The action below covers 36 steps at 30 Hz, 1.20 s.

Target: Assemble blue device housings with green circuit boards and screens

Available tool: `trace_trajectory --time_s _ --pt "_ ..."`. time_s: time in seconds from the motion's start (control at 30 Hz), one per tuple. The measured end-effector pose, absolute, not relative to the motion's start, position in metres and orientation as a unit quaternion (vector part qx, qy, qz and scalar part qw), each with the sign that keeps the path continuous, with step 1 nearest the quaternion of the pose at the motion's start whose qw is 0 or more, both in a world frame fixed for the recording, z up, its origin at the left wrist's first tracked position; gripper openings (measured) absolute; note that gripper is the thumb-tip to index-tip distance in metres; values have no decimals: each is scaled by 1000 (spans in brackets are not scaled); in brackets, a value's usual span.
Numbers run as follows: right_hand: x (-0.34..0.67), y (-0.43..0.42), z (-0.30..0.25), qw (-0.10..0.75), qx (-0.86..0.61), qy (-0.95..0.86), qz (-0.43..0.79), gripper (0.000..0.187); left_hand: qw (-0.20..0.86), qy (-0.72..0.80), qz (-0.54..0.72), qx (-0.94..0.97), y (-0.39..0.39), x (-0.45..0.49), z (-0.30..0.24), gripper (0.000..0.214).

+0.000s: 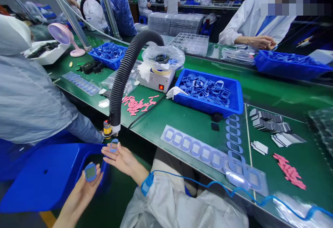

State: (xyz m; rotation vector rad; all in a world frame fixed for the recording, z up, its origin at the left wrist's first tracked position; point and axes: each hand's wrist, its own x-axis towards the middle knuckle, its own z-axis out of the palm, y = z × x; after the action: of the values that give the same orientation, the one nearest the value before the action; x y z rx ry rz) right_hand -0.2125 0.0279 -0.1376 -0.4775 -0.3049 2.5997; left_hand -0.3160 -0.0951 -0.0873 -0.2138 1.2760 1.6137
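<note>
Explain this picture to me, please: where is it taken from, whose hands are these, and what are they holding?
There's no robot here: these are a person's own bare hands, seen from a camera worn on their head and looking down. The left hand has a blue rounded frame against its fingers. The right hand, with a blue wrist strap, has a thin blue ring at its fingertips. Ahead lies a green workbench with a blue crate of similar blue pieces, a row of pale blue frames and some pink pieces.
</note>
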Motion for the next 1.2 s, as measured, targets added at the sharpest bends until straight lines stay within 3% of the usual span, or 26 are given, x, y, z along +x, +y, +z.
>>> trace_trajectory --time_s 0.27,0.57,0.83,0.97,1.2 --pt "-189 32 -174 274 -257 -102 921 30 575 501 642 -74 4 -290 -106 37" --pt "-209 51 -138 231 -171 -136 948 35 514 548 656 -71 -62 -323 -77 52" --pt "-197 44 -172 229 -256 -149 927 29 567 538 623 -26 0 -307 -87 34" --pt "-204 53 -164 237 -255 -141 927 29 606 543 582 -5 -7 -300 -85 28" --pt "-212 48 -130 193 -188 -117 956 37 509 576 639 -17 -48 -341 -64 42"
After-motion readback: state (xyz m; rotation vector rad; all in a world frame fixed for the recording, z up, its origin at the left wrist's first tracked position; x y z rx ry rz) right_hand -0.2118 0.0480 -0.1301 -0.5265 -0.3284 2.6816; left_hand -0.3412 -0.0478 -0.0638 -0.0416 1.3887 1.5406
